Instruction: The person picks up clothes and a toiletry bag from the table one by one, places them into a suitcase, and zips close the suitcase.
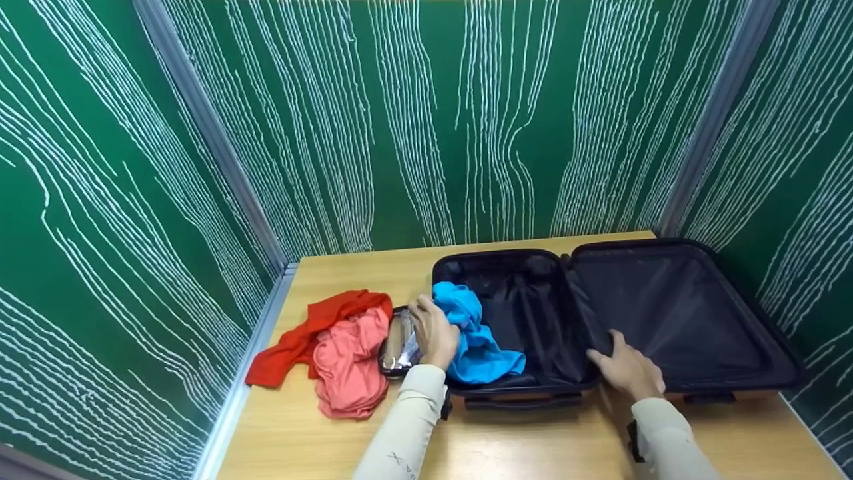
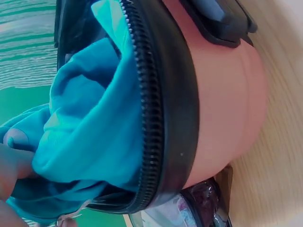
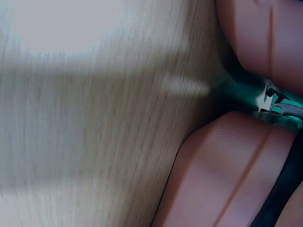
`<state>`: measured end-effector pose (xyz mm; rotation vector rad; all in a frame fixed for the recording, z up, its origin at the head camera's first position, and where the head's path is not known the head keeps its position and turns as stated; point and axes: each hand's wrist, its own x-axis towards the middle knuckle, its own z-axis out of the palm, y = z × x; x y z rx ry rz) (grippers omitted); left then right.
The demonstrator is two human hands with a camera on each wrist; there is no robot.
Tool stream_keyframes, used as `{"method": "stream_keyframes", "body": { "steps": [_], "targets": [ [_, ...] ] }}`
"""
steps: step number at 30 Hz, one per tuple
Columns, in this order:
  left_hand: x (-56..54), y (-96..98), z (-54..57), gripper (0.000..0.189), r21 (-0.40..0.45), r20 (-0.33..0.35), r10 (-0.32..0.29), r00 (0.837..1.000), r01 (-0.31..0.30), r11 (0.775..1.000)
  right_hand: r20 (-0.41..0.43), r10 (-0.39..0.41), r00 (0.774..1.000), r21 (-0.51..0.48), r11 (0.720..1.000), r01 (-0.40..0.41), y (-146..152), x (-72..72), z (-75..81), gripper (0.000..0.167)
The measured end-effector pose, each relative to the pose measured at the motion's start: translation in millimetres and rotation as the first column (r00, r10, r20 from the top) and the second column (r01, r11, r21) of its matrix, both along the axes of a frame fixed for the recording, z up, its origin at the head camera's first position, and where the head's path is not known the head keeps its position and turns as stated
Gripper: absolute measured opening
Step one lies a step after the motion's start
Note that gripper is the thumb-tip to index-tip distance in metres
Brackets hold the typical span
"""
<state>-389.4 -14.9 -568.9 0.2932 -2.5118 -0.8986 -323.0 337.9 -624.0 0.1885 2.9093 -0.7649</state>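
Observation:
A black-lined suitcase (image 1: 533, 320) lies open like a book, with a salmon outer shell (image 2: 227, 94) in the left wrist view. Bunched at the left inside it is a blue garment (image 1: 476, 347), folded up against the zipper rim. My left hand (image 1: 436, 333) straddles the left wall, thumb on the blue cloth and fingers outside. My right hand (image 1: 630, 367) grips the rim by the hinge, between the two halves. Beside the left wall, partly under my left hand, sits a clear pouch with black edging (image 1: 398, 340).
A pink garment (image 1: 353, 367) and a red garment (image 1: 286, 353) lie crumpled left of the pouch on the wooden table (image 1: 506, 440). Green panels with white streaks (image 1: 400, 133) stand behind and at both sides. The suitcase's right half (image 1: 673, 313) reaches near the right panel.

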Motion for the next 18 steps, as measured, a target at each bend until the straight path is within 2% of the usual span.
{"method": "stream_keyframes", "body": {
  "steps": [2, 4, 11, 15, 18],
  "targets": [
    [-0.3, -1.2, 1.2, 0.051, -0.017, -0.004, 0.030, 1.000, -0.030, 0.999, 0.002, -0.001, 1.000, -0.001, 1.000, 0.001, -0.1, -0.2, -0.2, 0.100],
    [0.3, -2.6, 1.6, 0.047, -0.021, 0.010, 0.030, 1.000, -0.030, 0.999, 0.003, -0.002, 1.000, -0.002, 1.000, 0.002, -0.2, -0.4, -0.3, 0.100],
    [6.3, -6.5, -1.3, 0.047, -0.052, 0.103, -0.053, 0.993, 0.058, 0.997, 0.005, -0.008, 1.000, -0.009, 1.000, 0.008, -1.1, -1.7, 0.9, 0.099],
    [6.7, -5.9, -2.7, 0.032, -0.061, 0.108, -0.058, 0.992, 0.065, 0.996, -0.005, -0.006, 1.000, -0.005, 1.000, 0.006, -1.6, -2.0, -0.5, 0.098],
    [5.6, -4.8, -3.0, 0.015, -0.011, 0.090, -0.061, 0.994, 0.062, 0.998, -0.005, -0.005, 1.000, -0.007, 1.000, 0.005, -1.7, -2.7, -1.1, 0.097]
  ]
}}
